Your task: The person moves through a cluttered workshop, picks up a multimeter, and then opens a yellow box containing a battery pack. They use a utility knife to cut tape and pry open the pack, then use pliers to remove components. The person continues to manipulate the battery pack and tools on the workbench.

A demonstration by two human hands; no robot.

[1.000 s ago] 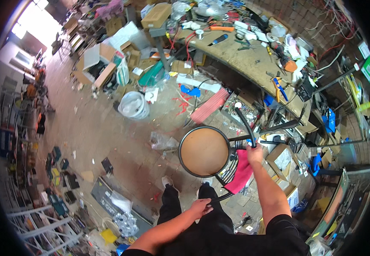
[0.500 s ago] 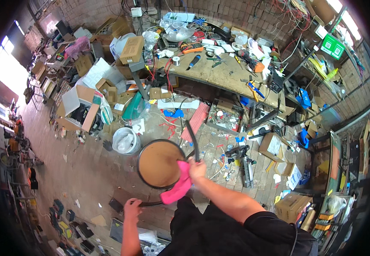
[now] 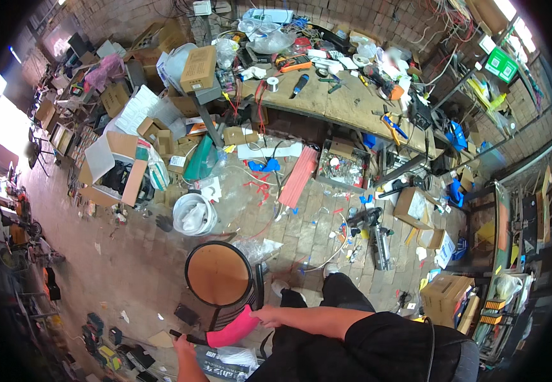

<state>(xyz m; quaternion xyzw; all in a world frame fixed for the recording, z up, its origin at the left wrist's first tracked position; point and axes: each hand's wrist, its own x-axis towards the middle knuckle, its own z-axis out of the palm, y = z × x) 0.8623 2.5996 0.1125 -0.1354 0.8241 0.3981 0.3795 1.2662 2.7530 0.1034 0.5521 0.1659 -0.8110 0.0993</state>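
L hand (image 3: pixel 183 344) closed round the end of chair's (image 3: pixel 218 274) L bar, lower left-centre of frame; R hand (image 3: pixel 267 316) curled on its back rail, at R end of pink cloth (image 3: pixel 232 328). Seat lies above both hands in frame: up-right of L, up-left of R, R slightly nearer. Back's long axis runs btwn hands, low-left to upper-right. Can't tell if chair legs touch floor. Bucket (image 3: pixel 194 214) just above seat; desk (image 3: pixel 317 105) well apart, upper centre. Vs. 0.5 s ago: chair + both hands lower in frame, chair also further L; cloth no longer overlaps seat, slats show btwn.
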